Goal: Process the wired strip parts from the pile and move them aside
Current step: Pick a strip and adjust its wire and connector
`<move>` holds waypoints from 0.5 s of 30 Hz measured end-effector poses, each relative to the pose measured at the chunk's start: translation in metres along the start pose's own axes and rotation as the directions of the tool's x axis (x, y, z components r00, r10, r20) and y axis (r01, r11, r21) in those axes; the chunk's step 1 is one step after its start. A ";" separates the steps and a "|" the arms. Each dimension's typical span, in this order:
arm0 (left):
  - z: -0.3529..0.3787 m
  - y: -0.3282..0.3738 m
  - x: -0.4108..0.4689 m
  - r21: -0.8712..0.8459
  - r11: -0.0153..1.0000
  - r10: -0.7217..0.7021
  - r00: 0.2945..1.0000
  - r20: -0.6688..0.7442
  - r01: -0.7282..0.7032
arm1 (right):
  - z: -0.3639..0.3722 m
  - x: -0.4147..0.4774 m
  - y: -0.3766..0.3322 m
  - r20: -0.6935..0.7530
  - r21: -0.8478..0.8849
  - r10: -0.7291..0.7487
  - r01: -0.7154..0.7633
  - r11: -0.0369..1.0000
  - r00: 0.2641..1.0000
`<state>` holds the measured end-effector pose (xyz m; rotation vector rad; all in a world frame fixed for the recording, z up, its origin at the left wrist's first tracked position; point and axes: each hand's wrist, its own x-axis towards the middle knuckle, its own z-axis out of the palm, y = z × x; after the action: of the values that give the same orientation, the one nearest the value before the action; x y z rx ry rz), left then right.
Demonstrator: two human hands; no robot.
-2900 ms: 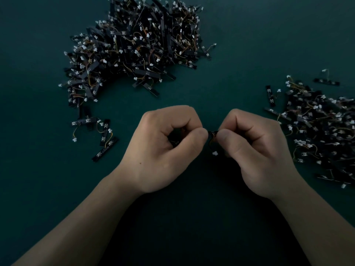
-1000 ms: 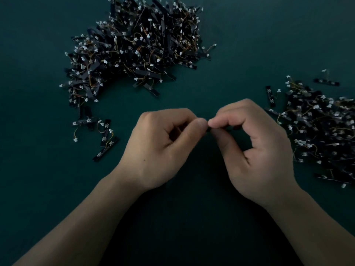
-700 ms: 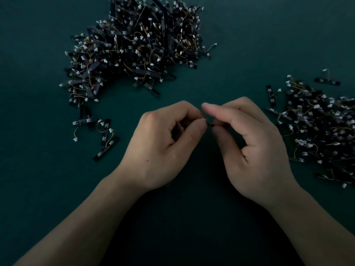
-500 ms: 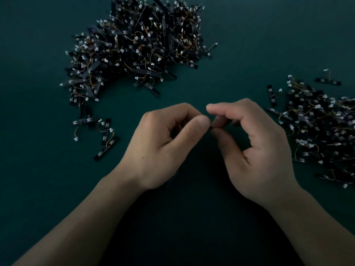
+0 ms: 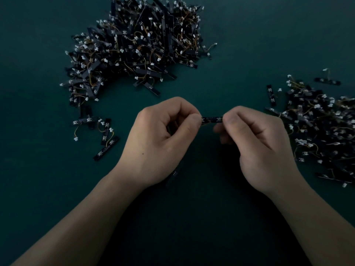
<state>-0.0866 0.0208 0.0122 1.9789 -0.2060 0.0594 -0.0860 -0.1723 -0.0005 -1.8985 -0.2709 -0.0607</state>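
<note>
A short black strip part (image 5: 211, 119) is held level between my two hands above the dark green table (image 5: 249, 45). My left hand (image 5: 161, 143) pinches its left end with thumb and curled fingers. My right hand (image 5: 261, 143) pinches the right end the same way. A big pile of black wired strips (image 5: 138, 45) with white plugs lies at the back left. A second, flatter heap of strips (image 5: 318, 127) lies at the right edge. Another dark strip (image 5: 173, 174) shows under my left wrist, partly hidden.
A few loose strips (image 5: 103, 137) with orange wires lie left of my left hand. Two single strips lie apart from the right heap, one at its left (image 5: 271, 95) and one behind it (image 5: 327, 81).
My hands have drawn apart, so the strip now shows stretched between them. Before, the fingertips met and hid it. Both piles lie as they did.
</note>
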 end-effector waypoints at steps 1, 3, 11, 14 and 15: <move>0.000 0.000 0.000 0.004 1.000 0.000 1.000 0.003 0.000 | 0.000 0.000 0.000 0.002 -0.004 -0.004 0.004 1.000 1.000; 0.000 0.001 -0.001 -0.001 1.000 -0.002 1.000 0.013 0.002 | 0.001 0.000 0.001 0.003 -0.034 -0.010 0.010 0.999 1.000; 0.002 0.000 0.000 0.029 0.999 -0.031 0.999 0.030 0.030 | 0.002 -0.001 0.002 -0.028 -0.067 -0.022 0.020 0.998 0.999; 0.001 0.002 0.000 0.020 1.000 -0.019 0.999 0.033 0.018 | 0.002 -0.002 0.000 0.008 -0.065 -0.026 0.026 0.998 1.000; 0.001 0.003 0.000 0.018 1.000 -0.015 0.999 0.039 0.014 | 0.002 -0.002 -0.002 0.022 -0.056 -0.029 0.030 0.998 0.999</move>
<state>-0.0874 0.0193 0.0143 2.0004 -0.2171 0.0131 -0.0885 -0.1702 -0.0002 -1.9518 -0.3145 -0.0693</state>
